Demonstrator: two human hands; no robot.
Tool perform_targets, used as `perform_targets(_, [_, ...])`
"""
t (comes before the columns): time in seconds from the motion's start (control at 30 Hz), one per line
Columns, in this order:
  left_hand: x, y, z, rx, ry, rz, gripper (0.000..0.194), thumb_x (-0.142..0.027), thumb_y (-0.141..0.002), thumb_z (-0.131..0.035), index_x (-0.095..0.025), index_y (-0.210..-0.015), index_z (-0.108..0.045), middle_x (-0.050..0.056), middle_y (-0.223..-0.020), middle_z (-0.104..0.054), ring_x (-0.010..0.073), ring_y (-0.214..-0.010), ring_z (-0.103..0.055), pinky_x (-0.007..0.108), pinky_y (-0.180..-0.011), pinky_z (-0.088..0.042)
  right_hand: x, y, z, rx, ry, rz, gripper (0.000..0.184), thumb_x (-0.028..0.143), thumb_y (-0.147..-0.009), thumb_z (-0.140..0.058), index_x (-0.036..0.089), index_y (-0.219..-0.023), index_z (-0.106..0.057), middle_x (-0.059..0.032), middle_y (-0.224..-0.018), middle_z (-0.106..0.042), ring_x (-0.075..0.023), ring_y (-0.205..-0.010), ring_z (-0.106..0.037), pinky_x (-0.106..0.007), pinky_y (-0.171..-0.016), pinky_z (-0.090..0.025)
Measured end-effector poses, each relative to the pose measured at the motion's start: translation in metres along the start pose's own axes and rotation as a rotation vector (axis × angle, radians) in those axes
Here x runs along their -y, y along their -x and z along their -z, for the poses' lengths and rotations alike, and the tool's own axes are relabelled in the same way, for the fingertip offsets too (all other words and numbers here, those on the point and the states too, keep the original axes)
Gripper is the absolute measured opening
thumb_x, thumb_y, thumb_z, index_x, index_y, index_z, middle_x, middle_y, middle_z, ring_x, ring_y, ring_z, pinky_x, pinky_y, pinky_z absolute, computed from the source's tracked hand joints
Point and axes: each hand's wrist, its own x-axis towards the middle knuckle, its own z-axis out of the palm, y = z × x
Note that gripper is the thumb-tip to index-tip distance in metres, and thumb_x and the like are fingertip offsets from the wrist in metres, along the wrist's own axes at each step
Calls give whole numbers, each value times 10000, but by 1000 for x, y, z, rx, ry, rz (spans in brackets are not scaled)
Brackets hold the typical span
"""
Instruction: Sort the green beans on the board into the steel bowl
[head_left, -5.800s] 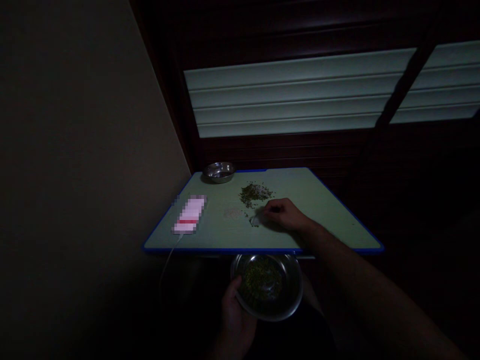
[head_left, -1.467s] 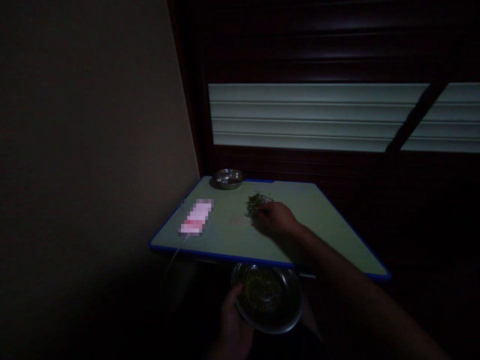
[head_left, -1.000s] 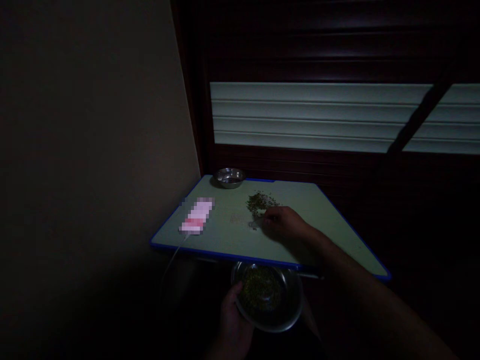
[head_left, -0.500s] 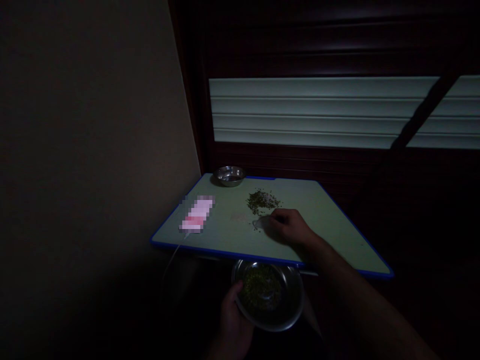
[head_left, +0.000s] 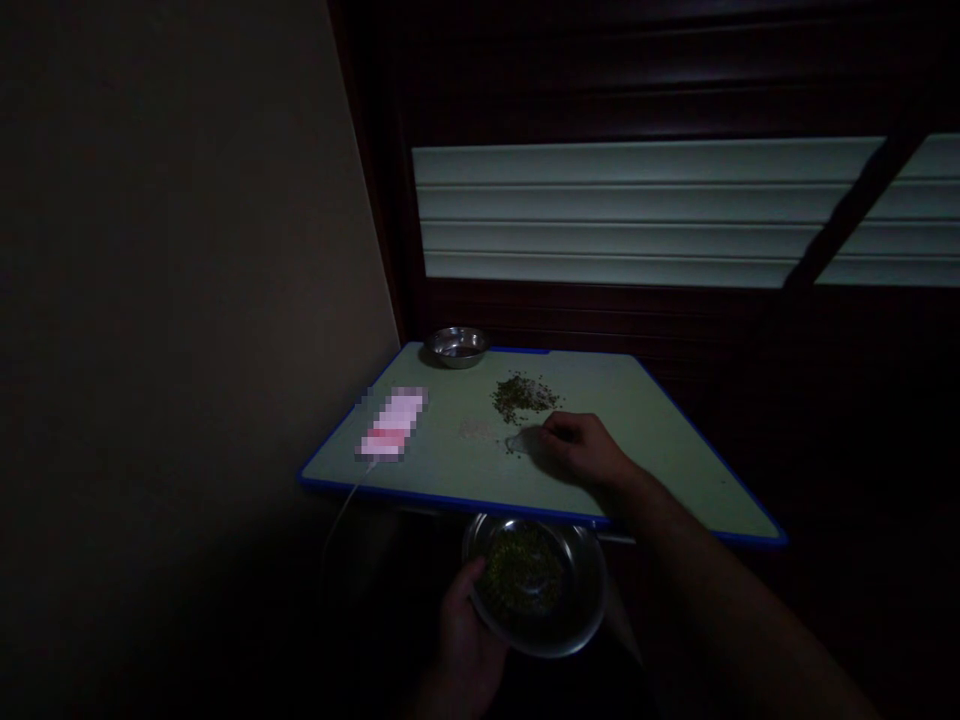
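My left hand (head_left: pixel 466 625) grips the left rim of a steel bowl (head_left: pixel 589 600), thumb over the edge, just below the table's front edge. Green, bean-like grains (head_left: pixel 523 570) lie inside it. Over the table my right hand (head_left: pixel 581 448) is closed on a small, pale, see-through spoon-like tool (head_left: pixel 529 440), its tip at the surface beside a few loose grains. Dim light blurs its exact shape. Just beyond the tip spreads a heap of small dark green grains (head_left: pixel 521 395). To its left lies a thin patch of pale bits (head_left: pixel 476 429).
The pale green table (head_left: pixel 652 430) has a blue edge. A second steel bowl (head_left: pixel 457 348) stands at its back left corner. A lit phone (head_left: pixel 394 424), blurred out, lies at the left with a cable (head_left: pixel 341 520) hanging over the front edge. A wall and dark panelling stand behind.
My right hand has drawn back from the heap toward me and slightly right, with the tool's tip now in view. My left hand still holds the bowl. The view has tilted slightly.
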Motion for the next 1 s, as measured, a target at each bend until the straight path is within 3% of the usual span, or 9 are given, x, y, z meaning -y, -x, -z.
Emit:
perform_targets(0.37, [1,-2,2,-9,-10,7,210,-250,-810,-627,-134,-941,-742,105,-910,-788,292,-934,-716,454,-936,-501,3,1,2,42,-73,-10,259,402,-733,-611,160,-641,-606,-3,-586,-553,-130,-577,-466,-260,-548,-361])
perform_targets(0.53, [0,3,-3,0,-17,7,202,-248,-818,-618,-128,-921,-742,111,-901,-787,289,-923,-717,453,-933,-503,3,1,2,-8,-51,-18,259,404,-747,-614,157,-672,-632,-17,-610,-592,-137,-595,-486,-265,-561,-382])
perform_targets(1.0, [1,1,-2,-20,-30,-5,220,-253,-825,-609,-111,-933,-739,121,-905,-786,287,-937,-713,442,-932,-505,-2,0,-1,20,-36,21,210,348,-782,-585,158,-729,-659,-27,-664,-628,-146,-625,-527,-279,-604,-413])
